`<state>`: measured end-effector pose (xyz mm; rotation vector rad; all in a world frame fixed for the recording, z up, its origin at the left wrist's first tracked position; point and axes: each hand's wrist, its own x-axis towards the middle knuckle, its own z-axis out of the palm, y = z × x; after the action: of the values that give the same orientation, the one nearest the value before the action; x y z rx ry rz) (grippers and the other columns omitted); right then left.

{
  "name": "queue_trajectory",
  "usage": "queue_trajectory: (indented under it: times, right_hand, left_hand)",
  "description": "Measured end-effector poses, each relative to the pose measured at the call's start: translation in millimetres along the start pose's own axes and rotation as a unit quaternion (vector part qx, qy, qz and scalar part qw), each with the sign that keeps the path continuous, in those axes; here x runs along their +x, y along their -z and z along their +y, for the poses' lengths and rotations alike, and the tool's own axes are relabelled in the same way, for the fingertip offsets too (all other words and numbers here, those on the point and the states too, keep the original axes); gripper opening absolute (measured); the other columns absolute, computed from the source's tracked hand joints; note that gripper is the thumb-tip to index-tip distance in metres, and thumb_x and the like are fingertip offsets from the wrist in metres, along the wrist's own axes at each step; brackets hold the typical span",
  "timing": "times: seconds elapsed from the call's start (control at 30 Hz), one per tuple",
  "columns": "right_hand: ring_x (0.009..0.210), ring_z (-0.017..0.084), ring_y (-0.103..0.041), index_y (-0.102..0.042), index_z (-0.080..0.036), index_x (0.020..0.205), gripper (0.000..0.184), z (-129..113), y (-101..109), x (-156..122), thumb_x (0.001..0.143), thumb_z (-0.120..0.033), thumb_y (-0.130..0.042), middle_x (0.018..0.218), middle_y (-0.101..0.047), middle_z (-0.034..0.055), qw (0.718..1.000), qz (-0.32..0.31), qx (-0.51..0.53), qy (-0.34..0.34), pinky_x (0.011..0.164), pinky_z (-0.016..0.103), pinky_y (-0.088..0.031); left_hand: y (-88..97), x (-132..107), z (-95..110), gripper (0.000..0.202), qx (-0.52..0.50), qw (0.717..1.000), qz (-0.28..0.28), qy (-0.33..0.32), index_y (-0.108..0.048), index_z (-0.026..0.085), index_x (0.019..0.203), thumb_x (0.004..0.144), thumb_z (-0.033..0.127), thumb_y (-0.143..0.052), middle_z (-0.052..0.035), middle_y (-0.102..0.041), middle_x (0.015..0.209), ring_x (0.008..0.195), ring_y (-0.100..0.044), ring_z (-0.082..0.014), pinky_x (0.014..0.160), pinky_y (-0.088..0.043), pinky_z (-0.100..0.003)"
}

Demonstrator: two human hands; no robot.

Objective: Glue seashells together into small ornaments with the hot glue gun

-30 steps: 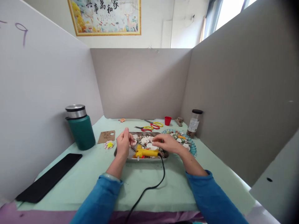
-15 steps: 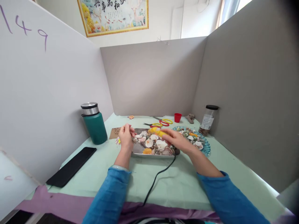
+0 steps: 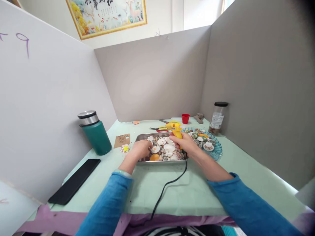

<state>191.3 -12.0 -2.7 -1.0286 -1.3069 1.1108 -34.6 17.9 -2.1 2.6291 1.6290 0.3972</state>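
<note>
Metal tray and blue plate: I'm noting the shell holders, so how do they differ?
The metal tray is rectangular and silver; the blue plate is round and translucent. The tray lies under the left hand and the right hand, which grips a glue gun; the plate sits untouched beside it. Both hold seashells.

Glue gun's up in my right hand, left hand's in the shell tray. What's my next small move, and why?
Probably pinch one shell with the left hand and lift it from the metal tray: the right hand holds the yellow glue gun raised, with no shell held up to it.
</note>
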Motion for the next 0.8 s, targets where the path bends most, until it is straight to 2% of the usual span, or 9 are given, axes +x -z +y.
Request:
queue_trajectory:
  times: [0.13,0.23,0.3,0.37,0.43,0.53,0.6,0.7,0.8]
  right_hand:
    - [0.040,0.007,-0.036,-0.057,-0.015,0.093,0.034,-1,-1,2,0.068,-0.036,-0.066,0.046,-0.042,-0.0091,1.000,-0.007,0.002,-0.007,0.037,0.019,-0.029]
    - [0.039,0.007,-0.035,-0.057,-0.014,0.096,0.036,-3,1,3,0.068,-0.037,-0.066,0.046,-0.041,-0.0094,1.000,-0.009,0.002,-0.015,0.038,0.019,-0.029]
    - [0.039,0.007,-0.036,-0.058,-0.014,0.098,0.037,-4,4,2,0.070,-0.037,-0.066,0.044,-0.041,-0.0092,1.000,-0.006,-0.016,-0.022,0.040,0.020,-0.029]
    - [0.040,0.008,-0.037,-0.058,-0.014,0.101,0.037,-4,7,1,0.073,-0.038,-0.064,0.044,-0.041,-0.0090,0.999,-0.002,-0.037,-0.023,0.042,0.020,-0.030]
    - [0.041,0.009,-0.038,-0.059,-0.016,0.103,0.037,-4,9,0,0.075,-0.039,-0.063,0.044,-0.042,-0.0082,0.998,0.000,-0.058,-0.034,0.043,0.021,-0.031]
    - [0.044,0.011,-0.039,-0.060,-0.017,0.106,0.040,-3,11,0,0.075,-0.042,-0.062,0.046,-0.042,-0.0071,0.995,0.015,-0.077,-0.066,0.044,0.023,-0.033]
    - [0.045,0.012,-0.041,-0.061,-0.019,0.107,0.042,-1,11,0,0.074,-0.044,-0.063,0.048,-0.043,-0.0059,0.991,0.036,-0.100,-0.078,0.044,0.024,-0.035]
    - [0.048,0.013,-0.043,-0.062,-0.020,0.110,0.046,3,11,0,0.073,-0.047,-0.064,0.051,-0.044,-0.0046,0.985,0.058,-0.132,-0.091,0.047,0.025,-0.039]
    - [0.048,0.014,-0.044,-0.063,-0.021,0.111,0.048,5,10,3,0.072,-0.049,-0.064,0.052,-0.044,-0.0040,0.982,0.081,-0.139,-0.098,0.045,0.025,-0.037]
  left_hand:
    - [15.1,15,6,0.023,0.056,0.994,-0.081,-0.044,-0.071,0.024,0.072,0.057,0.008,-0.062,-0.0071,-0.069,0.086,0.076,-0.062,-0.0220,0.062,-0.042,-0.025]
    - [32.4,23,8,0.017,0.040,0.991,-0.124,-0.040,-0.070,0.025,0.061,0.058,0.010,-0.062,-0.0025,-0.068,0.069,0.060,-0.058,-0.0170,0.054,-0.039,-0.023]
    - [39.3,23,6,0.013,0.020,0.981,-0.189,-0.040,-0.069,0.025,0.057,0.057,0.013,-0.065,-0.0003,-0.066,0.061,0.051,-0.054,-0.0148,0.047,-0.034,-0.022]
    - [40.0,20,3,0.008,-0.012,0.965,-0.258,-0.035,-0.068,0.025,0.056,0.053,0.017,-0.069,0.0005,-0.065,0.057,0.047,-0.052,-0.0144,0.043,-0.032,-0.022]
    - [35.6,14,-1,0.013,-0.046,0.952,-0.301,-0.034,-0.069,0.026,0.058,0.049,0.017,-0.072,0.0017,-0.065,0.058,0.047,-0.052,-0.0147,0.042,-0.031,-0.022]
    - [26.7,10,-4,0.021,-0.053,0.952,-0.295,-0.054,-0.068,0.026,0.061,0.047,0.011,-0.071,0.0024,-0.062,0.056,0.047,-0.051,-0.0149,0.044,-0.032,-0.023]
    - [23.8,14,-5,0.020,-0.024,0.959,-0.268,-0.085,-0.067,0.025,0.060,0.052,0.007,-0.064,0.0007,-0.062,0.057,0.050,-0.052,-0.0158,0.049,-0.035,-0.025]
    - [25.9,32,-2,0.021,-0.029,0.966,-0.236,-0.103,-0.067,0.024,0.062,0.060,0.005,-0.057,-0.0023,-0.064,0.063,0.058,-0.056,-0.0175,0.058,-0.039,-0.027]
    - [29.6,58,1,0.019,-0.057,0.954,-0.274,-0.107,-0.063,0.023,0.055,0.059,0.005,-0.058,-0.0012,-0.060,0.056,0.057,-0.055,-0.0176,0.060,-0.039,-0.027]
